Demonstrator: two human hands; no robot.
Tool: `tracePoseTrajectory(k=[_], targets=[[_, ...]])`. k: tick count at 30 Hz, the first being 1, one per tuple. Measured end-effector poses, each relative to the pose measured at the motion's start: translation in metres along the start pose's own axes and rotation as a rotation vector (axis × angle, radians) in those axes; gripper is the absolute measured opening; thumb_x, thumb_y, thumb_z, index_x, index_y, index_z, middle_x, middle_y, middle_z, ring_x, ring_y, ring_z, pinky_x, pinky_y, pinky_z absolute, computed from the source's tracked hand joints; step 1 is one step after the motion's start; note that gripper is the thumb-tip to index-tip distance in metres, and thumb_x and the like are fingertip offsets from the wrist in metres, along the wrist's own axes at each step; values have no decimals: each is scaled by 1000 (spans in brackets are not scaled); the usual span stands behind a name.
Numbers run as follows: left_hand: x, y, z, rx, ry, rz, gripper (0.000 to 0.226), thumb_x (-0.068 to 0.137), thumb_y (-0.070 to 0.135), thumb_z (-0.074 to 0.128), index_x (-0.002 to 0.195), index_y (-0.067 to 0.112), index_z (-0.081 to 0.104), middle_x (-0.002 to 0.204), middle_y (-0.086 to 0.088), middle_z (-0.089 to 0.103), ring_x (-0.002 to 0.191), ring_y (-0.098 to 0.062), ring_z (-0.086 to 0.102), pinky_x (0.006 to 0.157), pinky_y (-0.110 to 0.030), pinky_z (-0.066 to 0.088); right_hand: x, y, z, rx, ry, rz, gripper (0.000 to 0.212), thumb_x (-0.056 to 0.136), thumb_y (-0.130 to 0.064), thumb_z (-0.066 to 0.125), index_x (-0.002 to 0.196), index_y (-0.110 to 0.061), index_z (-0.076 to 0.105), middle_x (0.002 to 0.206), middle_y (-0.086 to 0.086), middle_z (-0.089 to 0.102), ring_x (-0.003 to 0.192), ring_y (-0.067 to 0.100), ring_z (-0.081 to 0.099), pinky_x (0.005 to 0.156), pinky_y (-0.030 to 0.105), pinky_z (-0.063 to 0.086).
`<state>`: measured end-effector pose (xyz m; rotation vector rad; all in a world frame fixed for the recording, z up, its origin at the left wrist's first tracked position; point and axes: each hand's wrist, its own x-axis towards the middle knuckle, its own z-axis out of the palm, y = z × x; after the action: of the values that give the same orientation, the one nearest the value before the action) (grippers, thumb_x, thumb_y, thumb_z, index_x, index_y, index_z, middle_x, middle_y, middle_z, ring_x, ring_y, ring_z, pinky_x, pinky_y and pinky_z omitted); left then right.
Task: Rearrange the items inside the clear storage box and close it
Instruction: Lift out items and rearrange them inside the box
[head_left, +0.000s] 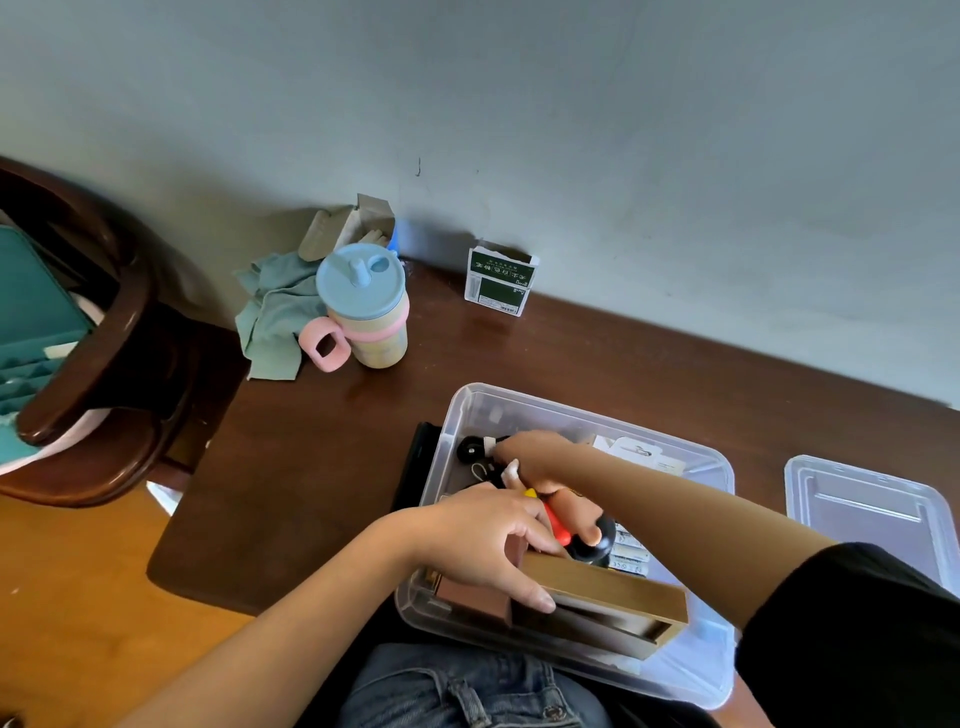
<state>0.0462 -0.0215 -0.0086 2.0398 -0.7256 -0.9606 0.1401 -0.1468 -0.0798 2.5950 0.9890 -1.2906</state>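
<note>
Grey wall backs a dark wooden table (322, 467), and on it one clear box (706, 467) stands open, its near end jutting over the edge toward the person's lap. Both hands are inside it. One left hand (483, 540) curls over the end of a long tan case (613, 597), thumb down on its side, gripping it at the near end of the box. One right hand (535, 457) reaches further in, fingers curled around something small and dark; what exactly, I cannot tell. Between the two hands lies one toy figure (576, 525), red and black. Just beyond the right hand sits one black wheel (471, 450), and a white card pack (639, 457) lies to that hand's right. One row of batteries (631, 556) shows beside the figure. The box is see-through plastic with rounded corners. Its one lid (872, 509) lies flat, well to the right of both hands. Far beyond the left hand stand one blue-lidded cup (363, 306), one green cloth (275, 312) and one green-and-white carton (498, 283).
</note>
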Motion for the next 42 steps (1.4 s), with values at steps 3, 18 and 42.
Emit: tracePoseTrajectory(k=[3,18,42], targets=[[1,-1,0,10,7,18,39,82,53,65,118,37,64,112,21,50,101,7,39,98,-24,25,-16,6,2,41,226,-22,20,83,-10,45,99,-17,55,96,8,64,77,28,50,52,30,26],[10,5,-4,-30,-47,-80,37,83,47,68,118,33,65,118,18,55,109,-3,49,97,-27,37,-133,42,1,1154,858,-30,11,90,-10,61,87,-12,51,87,9,72,76,22,70,68,31,58],[7,3,-3,-85,-95,-98,44,76,53,67,117,36,64,115,15,52,105,-4,47,92,-25,39,-107,56,68,-54,249,408,8,90,-10,55,83,-9,59,98,8,67,92,26,63,67,31,46]])
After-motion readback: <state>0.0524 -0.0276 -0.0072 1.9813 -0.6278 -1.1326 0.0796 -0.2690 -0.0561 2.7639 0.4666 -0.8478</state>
